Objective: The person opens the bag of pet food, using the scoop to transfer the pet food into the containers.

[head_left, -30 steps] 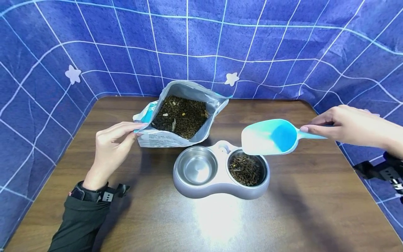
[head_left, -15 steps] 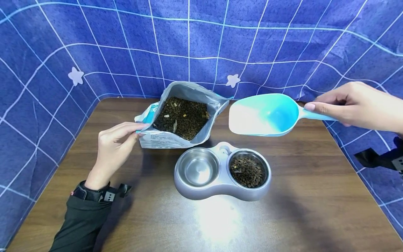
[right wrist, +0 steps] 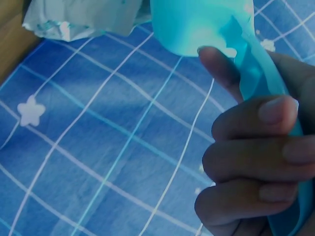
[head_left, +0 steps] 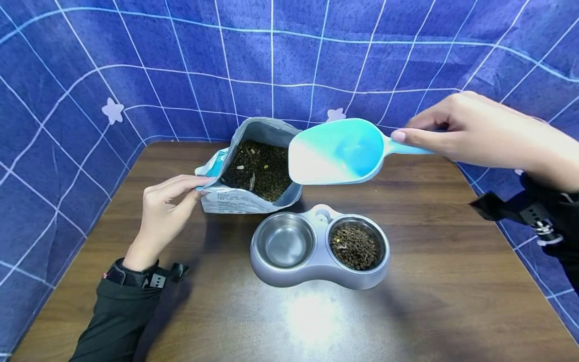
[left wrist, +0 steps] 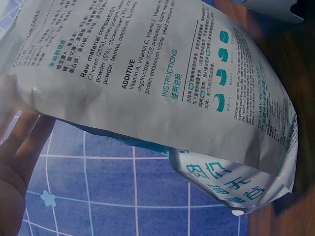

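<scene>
My left hand (head_left: pixel 167 213) pinches the left corner of an open pet food bag (head_left: pixel 239 198), whose mouth gapes upward and shows brown kibble (head_left: pixel 262 171) inside. Printed text covers the bag's side (left wrist: pixel 147 73) in the left wrist view. With my right hand (head_left: pixel 475 128) I grip the handle of a light blue scoop (head_left: pixel 339 153); the fingers (right wrist: pixel 251 162) curl round it in the right wrist view. The scoop holds nothing, and its front edge overlaps the right side of the bag's mouth in the head view.
A double pet bowl (head_left: pixel 320 269) stands in front of the bag. Its left steel bowl (head_left: pixel 285 241) is bare inside, while the right one holds kibble (head_left: pixel 355 246). A blue gridded cloth (head_left: pixel 289 55) hangs behind the wooden table (head_left: pixel 217 311).
My right hand has lifted the scoop up from over the right bowl and carried it left to the bag's mouth. The left hand keeps its pinch on the bag.
</scene>
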Demonstrator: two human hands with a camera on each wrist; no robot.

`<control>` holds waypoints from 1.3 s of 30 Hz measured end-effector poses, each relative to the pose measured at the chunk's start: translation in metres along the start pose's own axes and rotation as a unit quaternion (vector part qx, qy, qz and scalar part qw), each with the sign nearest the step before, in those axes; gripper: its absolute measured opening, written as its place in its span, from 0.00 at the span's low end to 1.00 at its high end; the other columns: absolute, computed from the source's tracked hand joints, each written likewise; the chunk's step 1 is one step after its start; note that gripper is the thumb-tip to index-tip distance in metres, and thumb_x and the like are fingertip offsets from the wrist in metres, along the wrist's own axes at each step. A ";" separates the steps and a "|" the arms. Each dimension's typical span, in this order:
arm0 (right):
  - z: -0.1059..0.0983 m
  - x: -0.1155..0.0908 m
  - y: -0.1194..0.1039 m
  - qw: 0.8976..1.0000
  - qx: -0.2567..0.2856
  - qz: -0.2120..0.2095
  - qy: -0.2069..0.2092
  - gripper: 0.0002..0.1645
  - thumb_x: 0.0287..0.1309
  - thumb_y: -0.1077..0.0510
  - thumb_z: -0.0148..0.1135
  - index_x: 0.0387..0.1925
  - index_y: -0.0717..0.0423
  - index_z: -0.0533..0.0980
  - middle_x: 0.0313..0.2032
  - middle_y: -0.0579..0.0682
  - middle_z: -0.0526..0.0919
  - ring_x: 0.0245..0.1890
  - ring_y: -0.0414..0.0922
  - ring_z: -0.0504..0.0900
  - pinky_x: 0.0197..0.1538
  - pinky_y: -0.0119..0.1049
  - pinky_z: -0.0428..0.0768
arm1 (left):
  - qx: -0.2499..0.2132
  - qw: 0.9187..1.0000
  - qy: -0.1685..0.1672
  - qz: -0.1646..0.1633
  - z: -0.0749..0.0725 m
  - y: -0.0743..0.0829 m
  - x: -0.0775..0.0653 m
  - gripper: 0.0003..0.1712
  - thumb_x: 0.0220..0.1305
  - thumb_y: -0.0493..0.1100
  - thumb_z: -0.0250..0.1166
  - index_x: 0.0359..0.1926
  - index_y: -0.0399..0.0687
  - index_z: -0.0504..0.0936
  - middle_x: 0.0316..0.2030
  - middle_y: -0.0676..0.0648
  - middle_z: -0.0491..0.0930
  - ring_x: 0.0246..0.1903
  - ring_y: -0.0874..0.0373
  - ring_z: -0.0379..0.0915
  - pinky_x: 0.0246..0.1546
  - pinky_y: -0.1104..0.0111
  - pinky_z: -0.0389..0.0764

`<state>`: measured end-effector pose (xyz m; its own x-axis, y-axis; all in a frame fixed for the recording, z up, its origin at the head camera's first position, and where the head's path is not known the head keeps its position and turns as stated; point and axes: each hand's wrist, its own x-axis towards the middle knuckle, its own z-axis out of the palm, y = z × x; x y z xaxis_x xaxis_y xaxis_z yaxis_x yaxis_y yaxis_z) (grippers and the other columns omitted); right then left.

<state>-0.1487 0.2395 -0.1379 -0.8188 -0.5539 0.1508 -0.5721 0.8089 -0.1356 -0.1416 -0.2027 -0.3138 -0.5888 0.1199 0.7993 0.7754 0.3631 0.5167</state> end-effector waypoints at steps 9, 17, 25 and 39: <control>0.009 0.032 -0.043 0.995 -0.095 -0.020 0.023 0.23 0.72 0.35 0.57 0.42 0.43 0.90 0.31 0.44 0.88 0.25 0.44 0.78 0.25 0.45 0.78 | 0.007 1.000 0.000 -0.008 0.000 -0.003 -0.003 0.16 0.53 0.14 0.62 0.39 0.26 0.88 0.43 0.72 0.84 0.43 0.74 0.82 0.45 0.81 0.77; 0.027 0.047 -0.077 0.980 -0.167 -0.044 0.098 0.23 0.71 0.39 0.60 0.24 0.45 0.83 0.17 0.48 0.76 0.19 0.51 0.75 0.19 0.53 0.75 | 0.014 1.000 -0.001 -0.008 0.000 -0.002 -0.003 0.16 0.53 0.14 0.63 0.39 0.27 0.88 0.43 0.72 0.84 0.43 0.75 0.82 0.46 0.81 0.77; 0.049 0.062 -0.097 0.962 -0.213 -0.093 0.145 0.29 0.69 0.45 0.63 0.13 0.51 0.71 0.14 0.49 0.72 0.14 0.53 0.72 0.16 0.51 0.71 | 0.011 1.000 -0.004 -0.008 0.001 -0.001 -0.002 0.16 0.53 0.14 0.63 0.39 0.27 0.88 0.43 0.72 0.84 0.43 0.74 0.82 0.46 0.81 0.77; 0.067 0.094 -0.138 0.956 -0.282 -0.058 0.050 0.20 0.63 0.63 0.59 0.15 0.47 0.74 0.21 0.47 0.82 0.22 0.48 0.83 0.26 0.45 0.82 | 0.010 1.000 -0.003 -0.007 0.000 0.002 -0.001 0.16 0.53 0.13 0.62 0.39 0.25 0.88 0.43 0.73 0.84 0.43 0.74 0.81 0.44 0.81 0.77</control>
<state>-0.1497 0.0630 -0.1709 -0.7268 -0.6477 0.2287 -0.5197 0.7362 0.4334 -0.1392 -0.2017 -0.3133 -0.6007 0.1211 0.7902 0.7629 0.3824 0.5213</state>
